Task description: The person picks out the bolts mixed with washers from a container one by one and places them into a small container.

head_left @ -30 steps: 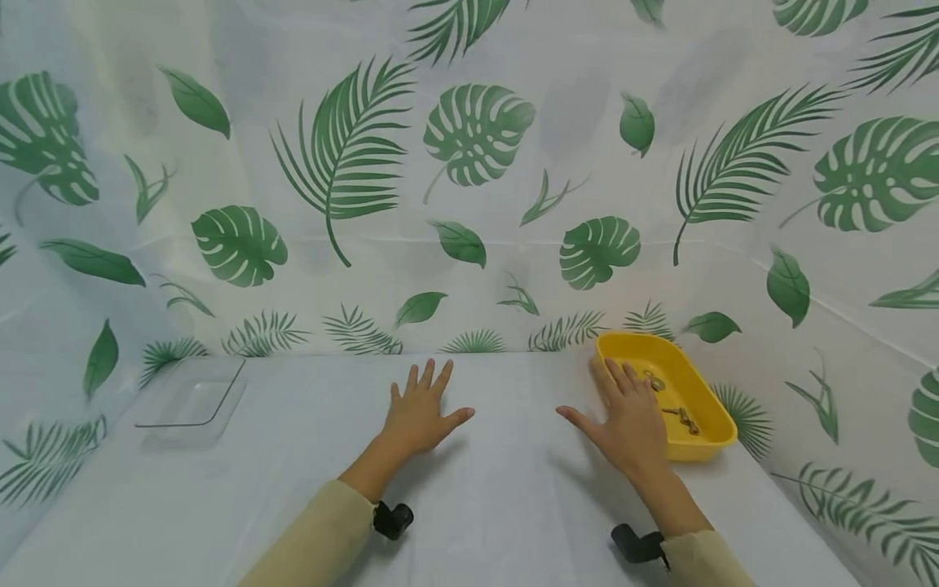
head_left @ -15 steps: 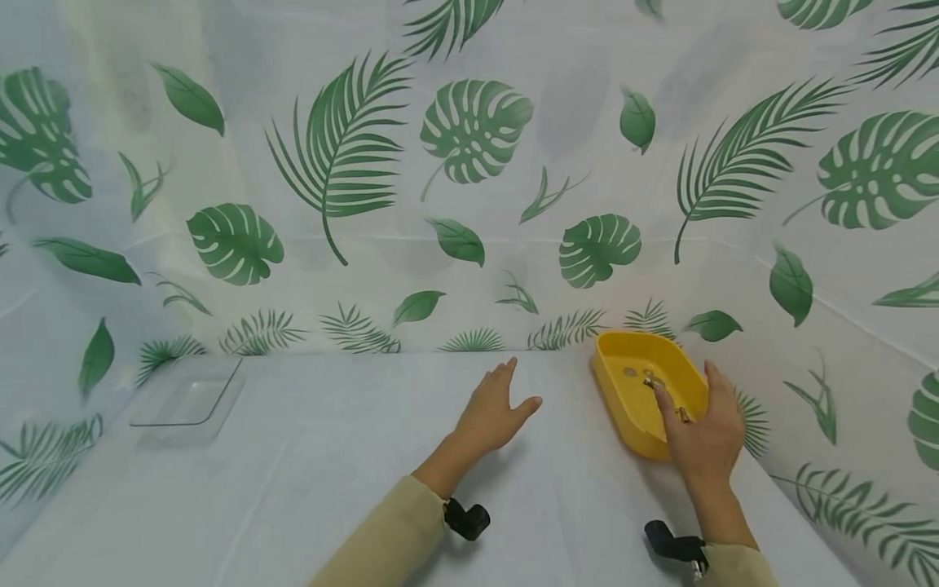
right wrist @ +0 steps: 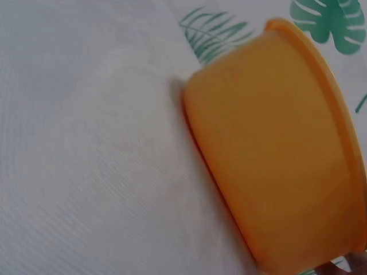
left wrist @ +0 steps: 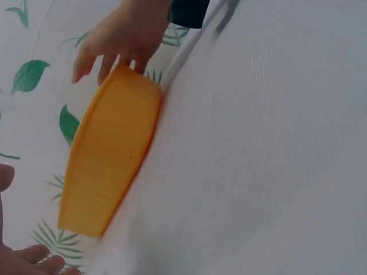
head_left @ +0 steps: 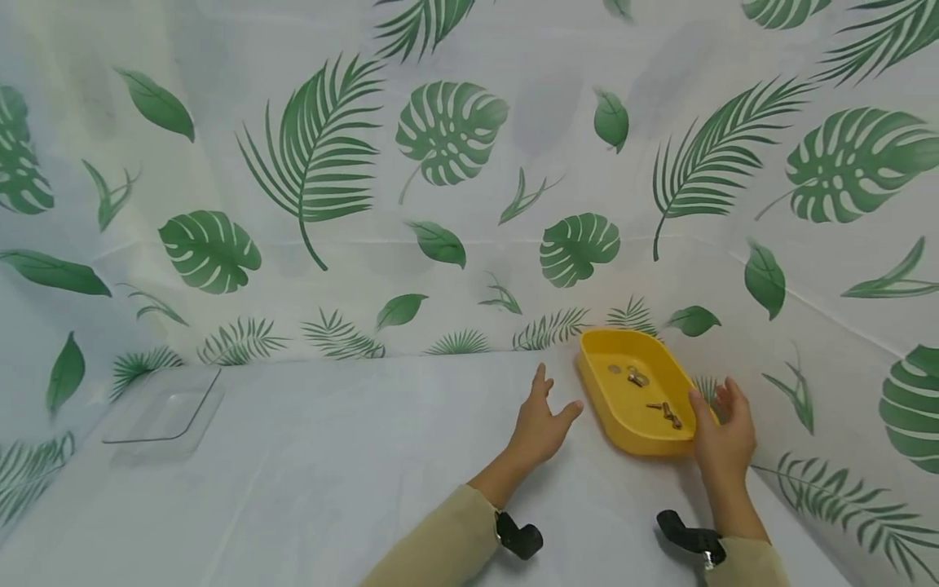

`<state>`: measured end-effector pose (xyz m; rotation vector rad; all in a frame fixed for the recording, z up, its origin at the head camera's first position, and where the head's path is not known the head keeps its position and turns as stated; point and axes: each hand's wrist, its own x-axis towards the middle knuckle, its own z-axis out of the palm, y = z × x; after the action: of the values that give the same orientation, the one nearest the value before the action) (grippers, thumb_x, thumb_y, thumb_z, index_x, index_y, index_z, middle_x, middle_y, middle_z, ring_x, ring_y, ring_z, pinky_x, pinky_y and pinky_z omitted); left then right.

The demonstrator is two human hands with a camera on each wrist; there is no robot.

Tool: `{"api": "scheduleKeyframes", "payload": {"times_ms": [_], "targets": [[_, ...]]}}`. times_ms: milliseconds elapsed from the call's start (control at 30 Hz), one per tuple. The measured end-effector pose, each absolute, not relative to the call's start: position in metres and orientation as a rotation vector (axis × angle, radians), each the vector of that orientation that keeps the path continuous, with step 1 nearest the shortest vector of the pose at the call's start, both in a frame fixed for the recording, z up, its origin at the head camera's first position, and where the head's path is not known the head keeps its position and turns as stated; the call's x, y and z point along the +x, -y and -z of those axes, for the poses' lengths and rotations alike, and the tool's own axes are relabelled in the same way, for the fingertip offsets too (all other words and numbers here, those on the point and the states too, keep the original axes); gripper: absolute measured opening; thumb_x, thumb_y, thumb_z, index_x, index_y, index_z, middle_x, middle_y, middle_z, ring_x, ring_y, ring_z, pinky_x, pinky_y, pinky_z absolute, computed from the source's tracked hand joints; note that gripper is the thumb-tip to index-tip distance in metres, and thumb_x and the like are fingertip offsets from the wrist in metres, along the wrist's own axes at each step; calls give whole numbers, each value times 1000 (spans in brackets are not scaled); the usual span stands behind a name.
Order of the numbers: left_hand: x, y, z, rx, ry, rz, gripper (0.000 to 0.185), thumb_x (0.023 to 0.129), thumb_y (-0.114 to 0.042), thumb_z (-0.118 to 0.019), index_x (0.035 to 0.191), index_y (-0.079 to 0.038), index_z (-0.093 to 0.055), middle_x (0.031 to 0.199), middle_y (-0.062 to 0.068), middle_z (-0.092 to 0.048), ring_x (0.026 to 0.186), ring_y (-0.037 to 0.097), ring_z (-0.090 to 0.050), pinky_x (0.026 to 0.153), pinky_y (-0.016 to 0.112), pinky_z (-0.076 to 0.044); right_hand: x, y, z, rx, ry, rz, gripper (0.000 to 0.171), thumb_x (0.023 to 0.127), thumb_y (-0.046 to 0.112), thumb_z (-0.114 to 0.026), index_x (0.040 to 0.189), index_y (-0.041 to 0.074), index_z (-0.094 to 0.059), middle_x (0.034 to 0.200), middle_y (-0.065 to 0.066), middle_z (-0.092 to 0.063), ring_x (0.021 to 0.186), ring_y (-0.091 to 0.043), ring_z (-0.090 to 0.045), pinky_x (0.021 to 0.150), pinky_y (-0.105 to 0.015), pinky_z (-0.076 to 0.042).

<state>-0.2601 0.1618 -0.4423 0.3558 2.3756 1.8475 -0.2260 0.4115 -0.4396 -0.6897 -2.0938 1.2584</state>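
A yellow plastic tray [head_left: 638, 444] stands on the white table at the right. Inside it lie several small metal screws [head_left: 666, 414], with small round metal pieces [head_left: 637, 377] further back. My right hand [head_left: 725, 440] is at the tray's right near corner, thumb by the rim and fingers outside it, loosely bent; whether they press on the wall is hard to tell. My left hand [head_left: 539, 428] is left of the tray, apart from it, thumb spread and fingers pointing forward. In the left wrist view the tray's side wall [left wrist: 114, 149] lies between both hands.
A clear shallow container [head_left: 165, 416] stands at the table's far left. Behind the table hangs a white cloth [head_left: 440, 302] with green leaf prints, which also runs along the right side. Black wrist cameras [head_left: 519, 536] sit below both hands.
The left hand has moved right, toward the tray. From above the tray, the right hand has moved to its right side. The view has turned slightly right; the tray seems to stay in place.
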Motion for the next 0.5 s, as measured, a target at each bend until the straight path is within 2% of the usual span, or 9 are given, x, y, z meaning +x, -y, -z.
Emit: {"api": "scheduleKeyframes", "payload": {"times_ms": [100, 267, 400, 500], "targets": [[-262, -180, 444, 340, -2302, -1936, 83, 96, -40, -62, 163, -17, -18, 160, 9, -43, 148, 28, -42, 120, 49, -39, -230, -420, 439, -745, 2075, -1414, 67, 103, 48, -49, 162, 27, -24, 167, -6, -30, 155, -25, -29, 127, -42, -27], [-259, -208, 444, 327, -2242, -1920, 83, 95, -44, -64, 162, -20, -21, 162, 6, -40, 147, 26, -43, 119, 46, -41, -230, -428, 440, -784, 2048, -1557, 64, 104, 45, -48, 161, 27, -26, 166, -3, -32, 154, -17, -30, 127, -31, -26], [-256, -223, 448, 296, -2208, -1946, 87, 94, -43, -64, 163, -20, -16, 164, 7, -36, 150, 27, -38, 123, 49, -35, -228, -430, 443, -822, 2023, -1628, 62, 105, 45, -46, 161, 30, -25, 167, 0, -29, 154, -15, -31, 124, -25, -30], [-256, -228, 451, 310, -2198, -1972, 88, 94, -36, -64, 164, -18, -13, 166, 6, -31, 154, 25, -31, 127, 49, -27, -227, -432, 448, -858, 2027, -1672, 59, 106, 46, -42, 160, 28, -27, 169, 4, -23, 154, -14, -30, 117, -17, -36]]}}
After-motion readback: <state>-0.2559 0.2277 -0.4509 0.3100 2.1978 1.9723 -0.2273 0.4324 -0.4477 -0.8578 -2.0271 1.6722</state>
